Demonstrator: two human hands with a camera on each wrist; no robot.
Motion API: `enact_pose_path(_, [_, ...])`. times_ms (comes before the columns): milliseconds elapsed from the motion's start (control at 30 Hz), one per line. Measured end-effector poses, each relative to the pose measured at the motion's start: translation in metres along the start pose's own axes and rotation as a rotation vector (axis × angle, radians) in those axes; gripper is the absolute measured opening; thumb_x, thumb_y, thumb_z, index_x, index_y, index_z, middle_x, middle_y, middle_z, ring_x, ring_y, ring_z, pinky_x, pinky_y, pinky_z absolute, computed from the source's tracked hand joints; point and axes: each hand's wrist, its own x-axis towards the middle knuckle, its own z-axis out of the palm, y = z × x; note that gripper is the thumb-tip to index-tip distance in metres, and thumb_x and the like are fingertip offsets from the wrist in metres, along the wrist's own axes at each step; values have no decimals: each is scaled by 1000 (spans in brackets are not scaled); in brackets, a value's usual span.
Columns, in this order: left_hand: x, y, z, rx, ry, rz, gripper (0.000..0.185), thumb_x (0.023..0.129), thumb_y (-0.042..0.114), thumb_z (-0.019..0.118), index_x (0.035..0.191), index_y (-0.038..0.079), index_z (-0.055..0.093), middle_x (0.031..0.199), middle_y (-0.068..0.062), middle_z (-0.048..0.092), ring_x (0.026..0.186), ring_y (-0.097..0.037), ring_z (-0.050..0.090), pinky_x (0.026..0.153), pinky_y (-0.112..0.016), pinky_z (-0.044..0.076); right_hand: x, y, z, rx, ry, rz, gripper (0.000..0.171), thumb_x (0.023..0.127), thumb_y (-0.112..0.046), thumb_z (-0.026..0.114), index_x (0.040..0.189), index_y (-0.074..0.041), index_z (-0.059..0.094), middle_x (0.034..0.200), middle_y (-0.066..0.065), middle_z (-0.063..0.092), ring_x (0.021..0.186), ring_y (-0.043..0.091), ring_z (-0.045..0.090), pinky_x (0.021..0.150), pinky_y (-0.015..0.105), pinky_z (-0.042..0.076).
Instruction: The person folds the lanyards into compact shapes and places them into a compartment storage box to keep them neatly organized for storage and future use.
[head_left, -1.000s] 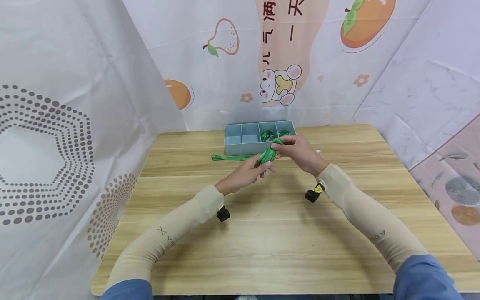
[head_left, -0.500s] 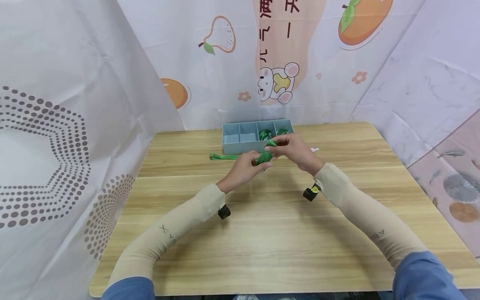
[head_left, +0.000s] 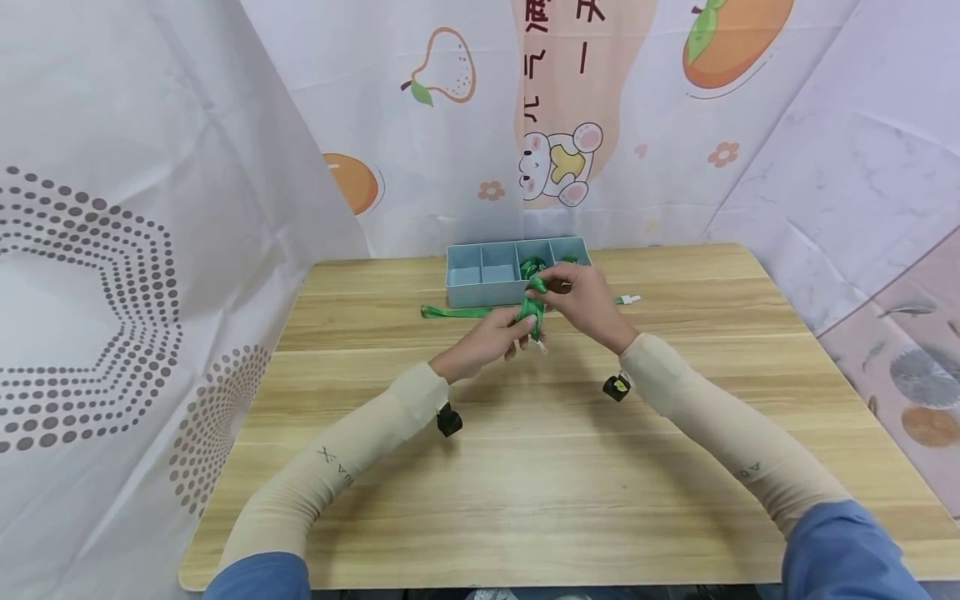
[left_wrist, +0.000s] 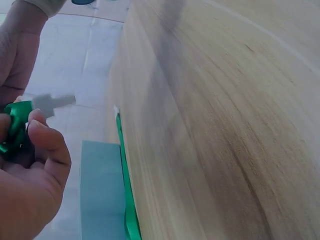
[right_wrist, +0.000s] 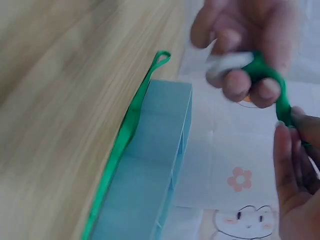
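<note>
Both hands held one bunched green ribbon (head_left: 532,310) just above the table (head_left: 540,467), a little in front of the tray; the left hand (head_left: 491,342) had its fingers curled round the lower part of the bundle, thumb on top, while the right hand (head_left: 581,296) pinched the upper part between thumb and fingertips; the left wrist view showed the left hand's curled fingers (left_wrist: 50,145) closed on the green fabric, with a small pale tab (left_wrist: 52,102) sticking out above them, perhaps a clip or label, too blurred to tell; a second green ribbon (head_left: 457,312) lay flat on the wood along the tray's front wall, touching or nearly touching it; the grey-blue divided tray (head_left: 480,287) stood at the far edge, with more green ribbon (head_left: 531,267) in its right-hand compartments; printed fabric with fruit pictures hung behind the table.
</note>
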Motion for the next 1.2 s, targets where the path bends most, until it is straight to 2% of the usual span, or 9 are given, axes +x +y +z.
enact_pose_path(133, [1,0,0,-45,-33,0,48,113,41,38,124,1,63,119,-19,66,83,-22,46,66,-31,38,0,-2,3,-142,63,-163,12,90,-10,82,101,-6,80,90,0,71,77,13,64,69,25,54])
enact_pose_path(300, [1,-1,-1,-43,-8,-2,35,113,33,40,119,8,64,114,-9,65,90,-17,48,80,-44,40,-4,-2,5,-165,65,-252,20,87,-7,83,106,-9,78,95,-2,71,78,10,66,71,29,57])
enact_pose_path(433, [1,0,-2,-67,28,15,34,114,29,40,128,8,62,119,-4,65,111,-17,54,97,-49,41,-8,-3,7,-209,65,-386,26,82,2,85,105,-8,78,100,2,71,86,16,64,76,32,55])
enact_pose_path(567, [1,3,-2,-103,58,13,35,113,25,41,133,5,61,126,-7,63,121,-22,53,103,-50,43,-12,-3,9,-270,51,-531,34,73,13,87,103,-3,78,105,9,68,98,25,63,86,36,54])
enact_pose_path(700, [1,2,-3,-156,120,-28,33,113,21,41,131,4,63,130,-5,60,124,-26,51,106,-54,41,-16,-4,11,-334,-44,-553,39,78,14,83,115,0,76,115,12,65,108,28,61,92,39,53])
enact_pose_path(833, [1,1,-6,-185,164,-40,32,113,20,43,124,4,68,131,-4,60,119,-21,52,99,-42,47,-19,-5,11,-421,-166,-525,41,91,9,71,131,-1,70,127,15,60,115,31,54,98,44,49])
enact_pose_path(967, [0,1,-9,-251,132,-14,31,112,16,42,116,6,71,126,-2,62,113,-17,55,97,-40,48,-21,-2,10,-502,-191,-511,43,95,4,66,137,-3,66,134,15,57,115,32,52,99,47,47])
enact_pose_path(1133, [-2,3,-10,-420,67,40,37,109,15,31,102,6,66,110,-4,62,101,-23,56,103,-55,42,-21,2,9,-571,-174,-553,45,94,1,64,139,-3,64,136,16,57,110,33,52,95,47,48])
enact_pose_path(1200, [-2,4,-10,-440,51,47,37,110,19,31,102,7,65,109,-4,62,102,-22,56,104,-58,40,-22,3,9,-579,-172,-555,46,94,0,64,139,-4,64,136,16,58,111,33,52,95,47,48])
